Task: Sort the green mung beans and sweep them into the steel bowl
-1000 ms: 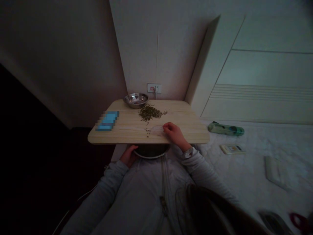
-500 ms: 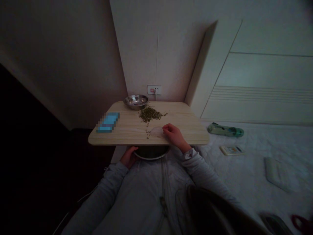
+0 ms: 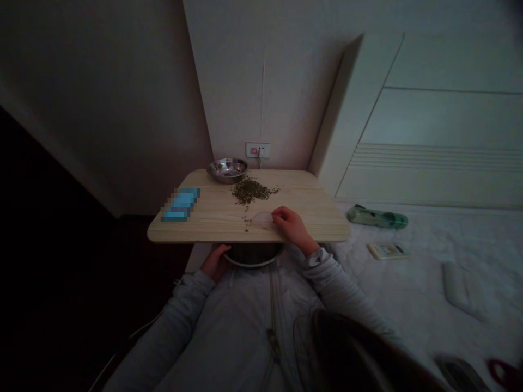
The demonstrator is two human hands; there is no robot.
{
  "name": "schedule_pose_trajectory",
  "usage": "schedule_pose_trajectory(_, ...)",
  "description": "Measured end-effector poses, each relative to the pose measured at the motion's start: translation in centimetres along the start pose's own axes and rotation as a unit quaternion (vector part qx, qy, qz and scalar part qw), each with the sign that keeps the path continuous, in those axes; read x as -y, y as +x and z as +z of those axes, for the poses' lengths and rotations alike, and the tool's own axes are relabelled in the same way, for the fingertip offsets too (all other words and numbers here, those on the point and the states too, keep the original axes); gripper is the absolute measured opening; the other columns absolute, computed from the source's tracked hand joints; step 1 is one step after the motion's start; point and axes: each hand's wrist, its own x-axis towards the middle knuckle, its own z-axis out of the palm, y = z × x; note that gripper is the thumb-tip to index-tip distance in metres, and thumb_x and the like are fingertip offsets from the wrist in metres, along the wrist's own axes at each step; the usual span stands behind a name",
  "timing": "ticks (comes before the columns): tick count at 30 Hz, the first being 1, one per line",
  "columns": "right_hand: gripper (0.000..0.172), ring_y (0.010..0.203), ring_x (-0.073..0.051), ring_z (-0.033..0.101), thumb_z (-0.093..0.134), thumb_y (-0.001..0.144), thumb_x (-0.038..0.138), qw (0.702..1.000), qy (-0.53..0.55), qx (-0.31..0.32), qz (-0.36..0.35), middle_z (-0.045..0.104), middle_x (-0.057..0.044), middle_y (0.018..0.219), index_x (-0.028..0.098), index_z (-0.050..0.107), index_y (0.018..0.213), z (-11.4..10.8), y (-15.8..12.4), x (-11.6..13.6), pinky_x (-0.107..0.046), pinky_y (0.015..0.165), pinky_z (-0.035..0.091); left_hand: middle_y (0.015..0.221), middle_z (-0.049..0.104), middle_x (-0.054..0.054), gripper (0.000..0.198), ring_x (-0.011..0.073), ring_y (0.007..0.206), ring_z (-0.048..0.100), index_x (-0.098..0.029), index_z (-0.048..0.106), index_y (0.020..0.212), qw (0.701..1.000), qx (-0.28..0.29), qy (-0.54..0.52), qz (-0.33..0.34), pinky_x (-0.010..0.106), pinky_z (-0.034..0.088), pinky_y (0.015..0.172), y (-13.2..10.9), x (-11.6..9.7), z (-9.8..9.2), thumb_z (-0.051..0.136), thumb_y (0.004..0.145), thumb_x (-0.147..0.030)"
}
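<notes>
My right hand (image 3: 291, 224) pinches the edge of a thin, see-through whitish piece (image 3: 262, 220) with a rounded outline, lying low over the small wooden table (image 3: 212, 226). Just left of that piece are a few loose green-brown grains, in line with a spread heap of the same grains (image 3: 250, 190), which look like mung beans. Below the table's near edge, my left hand (image 3: 216, 262) grips the side of a dark-inside bowl with a pale rim (image 3: 253, 265) on my lap. The tabletop covers part of this bowl, and most left fingers are hidden.
A shiny metal bowl (image 3: 227, 170) stands at the table's far left, and a blurred-out phone-like slab (image 3: 181, 205) lies at its left. On the bed to the right are a green bottle (image 3: 376, 216) and a white phone (image 3: 388, 251). A wall socket (image 3: 257, 149) is behind.
</notes>
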Motion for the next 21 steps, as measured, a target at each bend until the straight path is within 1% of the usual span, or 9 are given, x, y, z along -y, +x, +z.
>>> schedule_pose_trajectory(5, 0.015, 0.056, -0.009, 0.045, 0.044, 0.063, 0.026, 1.0, -0.006, 0.002, -0.002, 0.052, 0.002, 0.06, 0.016, 0.053, 0.071, -0.02, 0.04, -0.13, -0.022, 0.055, 0.035, 0.079, 0.066, 0.006, 0.015, 0.0212, 0.085, 0.057, -0.014, 0.059, 0.072, 1.0, 0.004, 0.0, -0.001, 0.031, 0.047, 0.069, -0.1, -0.07, 0.11, 0.048, 0.062, -0.012)
schedule_pose_trajectory(9, 0.016, 0.056, -0.009, 0.045, 0.044, 0.063, 0.026, 1.0, 0.001, 0.001, -0.001, 0.052, 0.002, 0.06, 0.016, 0.053, 0.072, -0.01, 0.08, -0.21, -0.021, 0.055, 0.035, 0.078, 0.066, 0.005, 0.015, 0.0212, 0.085, 0.057, -0.014, 0.058, 0.073, 1.0, 0.007, -0.001, -0.012, 0.032, 0.048, 0.068, 0.12, 0.04, -0.18, 0.049, 0.062, -0.013)
schedule_pose_trajectory(13, 0.016, 0.056, -0.009, 0.045, 0.045, 0.064, 0.027, 1.0, 0.002, 0.005, -0.002, 0.052, 0.002, 0.06, 0.016, 0.053, 0.072, -0.01, 0.13, -0.25, -0.022, 0.056, 0.035, 0.075, 0.066, 0.005, 0.013, 0.0209, 0.084, 0.057, -0.014, 0.059, 0.071, 1.0, 0.007, 0.002, -0.006, 0.031, 0.048, 0.067, 0.4, 0.17, -0.45, 0.05, 0.062, -0.014)
schedule_pose_trajectory(21, 0.016, 0.057, -0.009, 0.046, 0.044, 0.064, 0.027, 1.0, -0.008, 0.002, 0.001, 0.053, 0.002, 0.061, 0.017, 0.053, 0.073, -0.11, -0.02, -0.24, -0.022, 0.056, 0.035, 0.077, 0.066, 0.005, 0.016, 0.0212, 0.086, 0.057, -0.014, 0.059, 0.074, 1.0, 0.005, -0.003, -0.008, 0.032, 0.048, 0.07, 0.08, 0.0, -0.02, 0.05, 0.062, -0.014)
